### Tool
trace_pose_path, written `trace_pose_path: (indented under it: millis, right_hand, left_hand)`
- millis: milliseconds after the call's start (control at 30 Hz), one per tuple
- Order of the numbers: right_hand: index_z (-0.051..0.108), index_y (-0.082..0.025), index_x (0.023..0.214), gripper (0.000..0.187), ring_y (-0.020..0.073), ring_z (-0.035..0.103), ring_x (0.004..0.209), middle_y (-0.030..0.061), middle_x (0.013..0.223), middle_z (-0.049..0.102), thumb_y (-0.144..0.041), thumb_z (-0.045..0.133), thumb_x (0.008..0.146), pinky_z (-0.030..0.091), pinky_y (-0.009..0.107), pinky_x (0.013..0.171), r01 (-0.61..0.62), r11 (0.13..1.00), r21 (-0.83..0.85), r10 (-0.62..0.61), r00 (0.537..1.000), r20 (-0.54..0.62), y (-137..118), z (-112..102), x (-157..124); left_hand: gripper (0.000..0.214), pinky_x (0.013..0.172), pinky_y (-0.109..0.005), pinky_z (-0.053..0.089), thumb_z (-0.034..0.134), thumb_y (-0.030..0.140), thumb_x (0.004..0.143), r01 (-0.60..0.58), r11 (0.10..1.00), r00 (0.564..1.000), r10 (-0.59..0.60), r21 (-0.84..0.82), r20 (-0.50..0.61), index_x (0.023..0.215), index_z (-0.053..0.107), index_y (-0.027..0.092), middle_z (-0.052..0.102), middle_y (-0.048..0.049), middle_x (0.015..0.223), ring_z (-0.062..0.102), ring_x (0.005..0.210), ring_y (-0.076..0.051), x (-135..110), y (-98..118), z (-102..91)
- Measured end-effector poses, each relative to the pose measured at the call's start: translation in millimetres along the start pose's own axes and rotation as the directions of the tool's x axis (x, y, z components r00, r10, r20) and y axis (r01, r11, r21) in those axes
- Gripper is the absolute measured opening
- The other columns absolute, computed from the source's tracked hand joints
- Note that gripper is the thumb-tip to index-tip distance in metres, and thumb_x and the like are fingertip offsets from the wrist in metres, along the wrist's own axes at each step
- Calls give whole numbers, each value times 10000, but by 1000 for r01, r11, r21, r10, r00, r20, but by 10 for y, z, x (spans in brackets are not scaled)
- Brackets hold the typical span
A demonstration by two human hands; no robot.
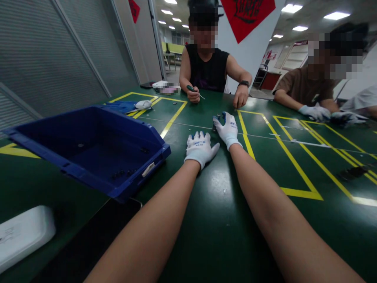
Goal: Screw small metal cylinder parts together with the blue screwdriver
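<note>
Nearest, at my lower left, a white case (pixel 28 237) is lying on the green table (pixel 218 224). A dark flat slab (pixel 94 239) is lying to its right, partly behind my left forearm. Past these, a blue bin (pixel 141 181) is sitting with its low front turned toward me; small black pieces (pixel 118 174) are lying scattered on its floor.

My left hand (pixel 198 148), in a white glove, is resting palm down right of the bin, fingers loosely spread, empty. My right hand (pixel 228 129), gloved alike, is reaching slightly farther, thumb and fingers half curled. A small dark part (pixel 214 128) is standing against its thumb side, beyond my left fingertips; at this blur I am not telling whether I have hold of it.

Farther off, yellow tape (pixel 246 133) is marking out boxes. Across from me, a co-worker in a black sleeveless top (pixel 208 68) is holding a screwdriver (pixel 191 88). To the right, another person is leaning in, wearing white gloves (pixel 315 113).
</note>
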State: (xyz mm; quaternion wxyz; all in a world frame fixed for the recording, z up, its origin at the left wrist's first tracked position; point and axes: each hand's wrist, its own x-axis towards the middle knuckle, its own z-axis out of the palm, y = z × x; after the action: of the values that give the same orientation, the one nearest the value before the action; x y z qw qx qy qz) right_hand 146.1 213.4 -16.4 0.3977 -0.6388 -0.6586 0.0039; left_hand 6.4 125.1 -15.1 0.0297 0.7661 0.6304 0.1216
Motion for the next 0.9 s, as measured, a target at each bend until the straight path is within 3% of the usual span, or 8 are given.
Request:
trace_pose_path:
  millis: [100, 233, 400, 500, 700, 900]
  right_hand:
    - [453, -164, 1280, 678, 287, 486, 1140, 142, 1251, 499, -642, 476, 801, 394, 458, 963, 37, 999, -2, -37, 997, 69, 49, 80, 70]
    - [565, -138, 1100, 514, 291, 534, 1059, 140, 1078, 596, -562, 489, 819, 403, 482, 937, 5, 1000, -11, -3, 983, 183, 107, 155, 134]
    - [543, -121, 1119, 516, 293, 515, 1088, 147, 1099, 578, -520, 548, 791, 383, 504, 954, 17, 1000, -25, -12, 983, 181, 138, 168, 123]
    - [520, -110, 1156, 489, 307, 498, 1116, 156, 1125, 553, -442, 565, 800, 366, 520, 963, 6, 995, -101, 6, 993, 118, 173, 103, 103]
    - [474, -121, 1221, 491, 297, 501, 1109, 179, 1181, 509, -446, 486, 853, 380, 500, 935, -71, 963, -258, 71, 997, -11, 566, -366, 12]
    - [538, -109, 1161, 534, 315, 538, 1036, 207, 1127, 560, -519, 505, 820, 413, 468, 870, -220, 875, -432, 176, 975, -138, 1315, -1214, -334]
  left_hand:
    - [732, 1121, -513, 120, 287, 675, 843, -20, 1000, 1000, 20, -18, 10, 1375, 388, 181, 331, -136, 1486, 231, 1385, -317, 3, 5, 11]
    - [737, 1122, -515, 108, 305, 675, 842, -26, 999, 999, 27, -43, 41, 1390, 366, 187, 312, -130, 1496, 217, 1388, -320, -5, 11, -5]
    - [711, 1126, -496, 111, 303, 658, 857, -84, 995, 995, 87, -61, 52, 1386, 373, 189, 327, -116, 1486, 224, 1384, -309, -51, 18, -32]
    - [692, 1129, -490, 123, 309, 640, 866, -111, 992, 992, 114, -60, 54, 1387, 375, 189, 327, -106, 1488, 228, 1384, -299, -105, 21, -40]
    - [587, 1132, -437, 167, 296, 568, 903, -180, 980, 983, 182, -82, 11, 1344, 443, 209, 410, -76, 1437, 314, 1345, -254, -230, -18, -61]
    - [537, 1101, -385, 252, 313, 542, 901, -195, 975, 981, 192, -103, -38, 1280, 519, 221, 493, -66, 1362, 408, 1271, -235, -327, -43, -94]
